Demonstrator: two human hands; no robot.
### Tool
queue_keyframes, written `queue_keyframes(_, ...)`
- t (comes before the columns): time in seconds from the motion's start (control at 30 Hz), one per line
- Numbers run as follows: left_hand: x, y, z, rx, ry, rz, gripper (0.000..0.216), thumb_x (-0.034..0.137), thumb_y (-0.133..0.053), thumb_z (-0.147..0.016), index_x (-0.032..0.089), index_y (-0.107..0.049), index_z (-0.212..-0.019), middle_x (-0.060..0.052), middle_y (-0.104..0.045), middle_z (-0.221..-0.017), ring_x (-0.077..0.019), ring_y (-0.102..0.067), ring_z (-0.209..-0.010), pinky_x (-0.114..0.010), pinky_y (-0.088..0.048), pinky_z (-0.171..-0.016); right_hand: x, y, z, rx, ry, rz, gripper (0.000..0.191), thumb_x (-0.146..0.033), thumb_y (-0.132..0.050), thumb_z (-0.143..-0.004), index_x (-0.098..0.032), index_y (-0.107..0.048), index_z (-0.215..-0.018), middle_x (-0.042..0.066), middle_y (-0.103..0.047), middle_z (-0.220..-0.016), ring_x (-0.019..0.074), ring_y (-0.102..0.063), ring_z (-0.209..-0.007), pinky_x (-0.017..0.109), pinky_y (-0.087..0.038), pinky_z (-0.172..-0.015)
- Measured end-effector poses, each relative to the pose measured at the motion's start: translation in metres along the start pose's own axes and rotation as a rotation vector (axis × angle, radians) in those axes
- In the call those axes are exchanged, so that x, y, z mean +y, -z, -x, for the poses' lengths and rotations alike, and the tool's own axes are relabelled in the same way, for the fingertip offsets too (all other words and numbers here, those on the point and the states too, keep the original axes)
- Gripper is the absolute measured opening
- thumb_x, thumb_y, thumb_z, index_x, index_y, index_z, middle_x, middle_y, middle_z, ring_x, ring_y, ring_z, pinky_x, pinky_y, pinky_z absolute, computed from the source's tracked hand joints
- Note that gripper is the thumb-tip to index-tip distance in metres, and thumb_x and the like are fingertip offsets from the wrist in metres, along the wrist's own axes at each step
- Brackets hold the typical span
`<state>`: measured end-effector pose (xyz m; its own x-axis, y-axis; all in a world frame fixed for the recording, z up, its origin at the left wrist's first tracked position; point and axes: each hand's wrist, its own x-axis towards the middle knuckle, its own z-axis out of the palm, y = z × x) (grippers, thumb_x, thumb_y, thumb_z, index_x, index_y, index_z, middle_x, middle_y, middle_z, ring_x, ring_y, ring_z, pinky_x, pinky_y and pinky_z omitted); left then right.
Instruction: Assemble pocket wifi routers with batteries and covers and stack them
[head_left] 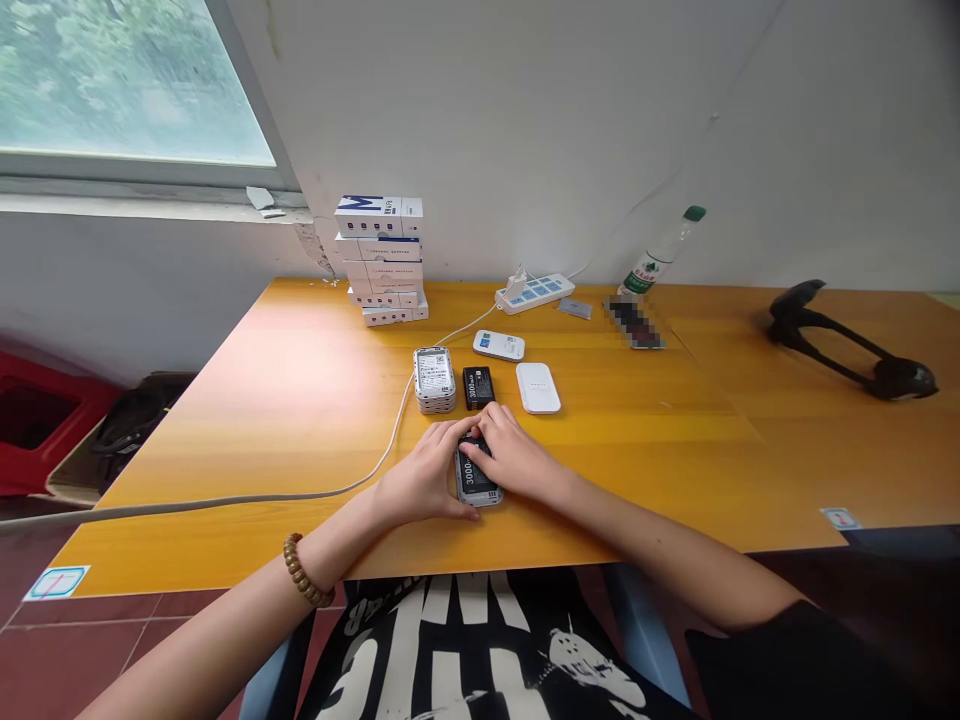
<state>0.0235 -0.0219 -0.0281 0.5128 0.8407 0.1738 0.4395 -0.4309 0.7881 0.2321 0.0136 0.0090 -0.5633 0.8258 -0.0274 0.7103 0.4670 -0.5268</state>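
A small white device (492, 499) with its back off lies on the table near the front edge. A black battery (474, 472) marked 3000 sits in its open back; whether it is fully seated I cannot tell. My left hand (424, 475) is curved around the device's left side, thumb at the near end and fingers at the far end. From the right, my right hand (521, 455) grips the battery's upper part, its thumb lying across it. Just beyond are stacked open devices (435, 375), more black batteries (478, 386) and a white cover (538, 388).
White boxes (386, 275) are stacked by the wall. A white device (499, 345) lies before a power strip (536, 292), whose cable (300, 495) runs left across the table. A bottle (656, 260), a blurred flat object (635, 323) and a black curved stand (840, 345) are rightward.
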Motion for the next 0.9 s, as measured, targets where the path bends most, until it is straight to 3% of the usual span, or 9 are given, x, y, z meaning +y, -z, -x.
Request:
queue_keyframes(0.23,0.003,-0.003,0.002,-0.03,-0.007,-0.005,0.134,0.048,-0.102,-0.057,0.028,-0.027,-0.166,-0.019,-0.053,-0.156,-0.0462,-0.051,-0.146,-0.072,-0.044,-0.122,-0.013,0.009,0.007,0.014,-0.114,-0.208,0.034,-0.035,-0.076,-0.093,-0.025,-0.045,-0.084,0.005,-0.054,-0.107,0.0261,-0.059,-0.11,0.044,-0.053,-0.098)
queue_keyframes(0.3,0.002,-0.005,0.003,-0.024,-0.004,-0.011,0.137,0.048,-0.102,-0.056,0.028,-0.024,-0.166,-0.02,-0.051,-0.157,-0.0471,-0.05,-0.147,-0.072,-0.044,-0.122,-0.019,0.02,0.015,-0.011,-0.052,-0.242,0.036,-0.031,-0.079,-0.089,-0.024,-0.044,-0.083,0.003,-0.055,-0.103,0.0238,-0.059,-0.102,0.04,-0.053,-0.091)
queue_keyframes(0.43,0.001,-0.006,0.005,-0.01,-0.006,-0.047,0.135,0.047,-0.101,-0.06,0.026,-0.021,-0.167,-0.02,-0.052,-0.153,-0.0463,-0.05,-0.145,-0.072,-0.045,-0.121,-0.029,0.042,0.04,-0.3,0.229,-0.233,0.023,-0.012,-0.072,-0.086,-0.023,-0.052,-0.091,0.0,-0.06,-0.091,0.0189,-0.058,-0.082,0.032,-0.049,-0.072)
queue_keyframes(0.5,0.002,-0.006,0.005,-0.02,-0.009,-0.075,0.13,0.045,-0.1,-0.062,0.024,-0.024,-0.165,-0.02,-0.053,-0.15,-0.0451,-0.052,-0.142,-0.071,-0.046,-0.12,-0.032,0.051,0.049,-0.35,0.371,-0.187,0.019,-0.004,-0.065,-0.087,-0.021,-0.057,-0.092,0.003,-0.064,-0.093,0.0192,-0.059,-0.083,0.032,-0.049,-0.073)
queue_keyframes(0.6,0.006,-0.004,0.004,-0.057,-0.005,-0.077,0.125,0.044,-0.099,-0.061,0.026,-0.029,-0.163,-0.018,-0.053,-0.149,-0.045,-0.052,-0.142,-0.071,-0.046,-0.119,-0.029,0.066,0.048,-0.255,0.42,-0.238,0.014,-0.007,-0.063,-0.091,-0.021,-0.064,-0.096,0.005,-0.07,-0.097,0.0204,-0.065,-0.088,0.033,-0.054,-0.078)
queue_keyframes(0.7,0.011,0.006,0.005,-0.046,-0.044,-0.049,0.117,0.042,-0.096,-0.063,0.029,-0.033,-0.16,-0.016,-0.053,-0.151,-0.0446,-0.051,-0.143,-0.069,-0.047,-0.119,-0.013,0.084,0.022,-0.042,0.306,-0.435,0.011,-0.025,-0.068,-0.095,-0.023,-0.07,-0.106,0.005,-0.075,-0.103,0.022,-0.071,-0.093,0.038,-0.059,-0.088)
queue_keyframes(0.8,0.015,0.03,0.003,0.099,-0.114,-0.066,0.105,0.041,-0.092,-0.07,0.03,-0.035,-0.157,-0.017,-0.049,-0.156,-0.0439,-0.048,-0.146,-0.067,-0.046,-0.12,0.017,0.097,-0.023,0.197,0.139,-0.629,0.019,-0.035,-0.072,-0.089,-0.022,-0.075,-0.103,0.006,-0.079,-0.104,0.0255,-0.074,-0.098,0.044,-0.061,-0.093)
queue_keyframes(0.9,0.012,0.063,-0.007,0.225,-0.106,-0.07,0.101,0.042,-0.093,-0.073,0.031,-0.036,-0.156,-0.016,-0.052,-0.153,-0.0414,-0.053,-0.143,-0.062,-0.05,-0.117,0.045,0.097,-0.066,0.308,-0.005,-0.705,0.026,-0.04,-0.073,-0.089,-0.02,-0.079,-0.105,0.008,-0.082,-0.105,0.0266,-0.075,-0.099,0.045,-0.063,-0.09)
